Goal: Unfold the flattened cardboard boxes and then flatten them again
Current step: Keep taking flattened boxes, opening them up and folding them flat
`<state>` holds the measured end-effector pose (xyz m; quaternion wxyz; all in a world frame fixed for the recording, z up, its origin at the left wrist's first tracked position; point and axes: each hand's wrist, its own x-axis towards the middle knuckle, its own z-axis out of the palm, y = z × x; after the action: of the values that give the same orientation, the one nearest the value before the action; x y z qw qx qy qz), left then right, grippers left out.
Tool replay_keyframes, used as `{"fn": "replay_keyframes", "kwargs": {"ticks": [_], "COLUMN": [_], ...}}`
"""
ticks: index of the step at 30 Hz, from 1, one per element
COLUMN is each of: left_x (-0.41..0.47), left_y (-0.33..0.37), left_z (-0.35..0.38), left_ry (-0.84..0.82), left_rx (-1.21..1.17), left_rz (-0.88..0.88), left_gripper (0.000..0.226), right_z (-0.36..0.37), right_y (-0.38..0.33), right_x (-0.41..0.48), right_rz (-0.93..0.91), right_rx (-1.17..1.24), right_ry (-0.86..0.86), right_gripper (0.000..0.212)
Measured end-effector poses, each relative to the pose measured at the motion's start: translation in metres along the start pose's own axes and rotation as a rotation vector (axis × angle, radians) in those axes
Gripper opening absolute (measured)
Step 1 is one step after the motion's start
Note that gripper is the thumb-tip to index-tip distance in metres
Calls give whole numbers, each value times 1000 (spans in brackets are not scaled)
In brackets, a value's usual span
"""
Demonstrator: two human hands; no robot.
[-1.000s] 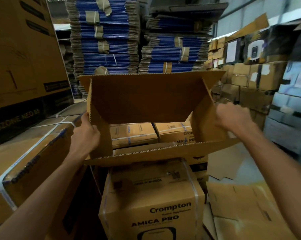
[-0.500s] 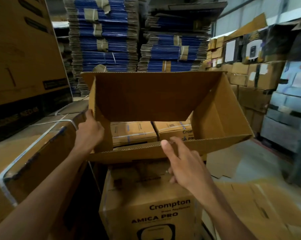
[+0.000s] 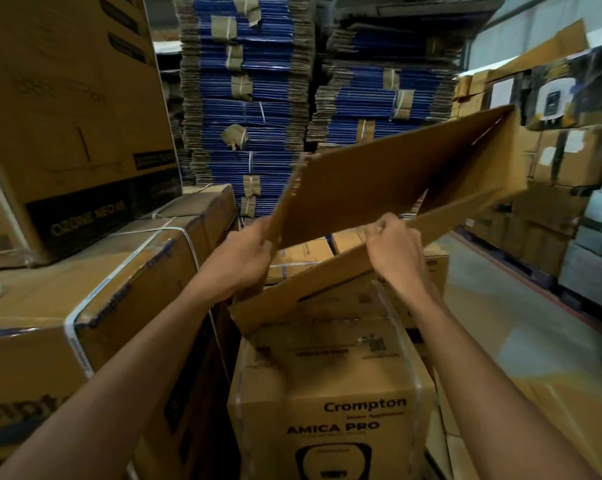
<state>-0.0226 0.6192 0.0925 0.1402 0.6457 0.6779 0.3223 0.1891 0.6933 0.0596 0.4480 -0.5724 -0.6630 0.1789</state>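
Observation:
A plain brown cardboard box (image 3: 389,188) hangs in mid-air, tilted up to the right and half collapsed, its near and far walls close together. My left hand (image 3: 247,254) grips its lower left corner edge. My right hand (image 3: 393,247) pinches the rim of the near wall around its middle. The box's lower flap (image 3: 303,289) droops onto the top of the printed Crompton Amica Pro carton (image 3: 330,403) right in front of me.
A strapped carton (image 3: 85,306) sits at my left with a large Ozone Neo box (image 3: 67,116) on it. Tall stacks of flattened blue-edged cartons (image 3: 251,98) rise behind. Stacked boxes (image 3: 562,161) line the right wall. Flat cardboard (image 3: 569,410) lies on the floor at right.
The box was open and level; now it is tilted up to the right and squeezed nearly flat. My right hand moved from the right side wall to the near rim.

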Motion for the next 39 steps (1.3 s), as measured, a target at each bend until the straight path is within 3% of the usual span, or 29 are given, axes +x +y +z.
{"fn": "replay_keyframes", "kwargs": {"ticks": [3,6,9,11,13,16,18,21,24,26,28,29,30,32,34,35,37,39], "left_x": [0,8,9,4,-7,-29,-40,-38,-27,-19,-7,0,8,22,30,35,39,35], "left_y": [21,36,42,41,31,-1,-15,-33,-32,-15,5,14,21,31,37,36,30,15], "left_z": [13,29,36,37,42,57,77,103,100,90,81,76,73,70,65,64,64,73], "left_ry": [-166,-234,-380,-513,-661,-813,-685,-260,-104,-78,-56,-46,-42,-28,19,54,119,138], "left_rx": [17,38,-111,-172,-192,1,227,364,338,262,176,124,52,-124,-305,-404,-633,-861], "left_rz": [39,23,-44,-42,33,201,157,139,182,153,112,87,53,-33,-97,-132,-216,-313], "left_gripper": [39,27,29,49,76,120,123,83,52,28,9,11,13,15,16,16,15,7], "right_z": [-1,7,16,20,20,20,20,18,20,30,45,54,62,77,90,95,98,90], "right_y": [-20,-26,-17,-5,3,17,22,20,25,34,45,50,53,58,60,63,66,72], "right_x": [26,36,40,46,47,50,54,54,44,22,-18,-41,-65,-106,-135,-143,-148,-137], "right_rz": [15,74,167,225,227,199,191,136,132,148,98,62,35,63,271,401,584,689], "right_rx": [62,105,226,271,244,219,247,373,679,848,811,783,780,800,858,979,1343,1649], "right_ry": [-65,-145,-248,-244,-200,-142,-106,-107,-82,-26,48,7,-108,-497,-827,-895,-780,-491], "right_gripper": [36,56,81,74,47,34,43,67,76,61,23,9,12,19,50,68,87,72]}}
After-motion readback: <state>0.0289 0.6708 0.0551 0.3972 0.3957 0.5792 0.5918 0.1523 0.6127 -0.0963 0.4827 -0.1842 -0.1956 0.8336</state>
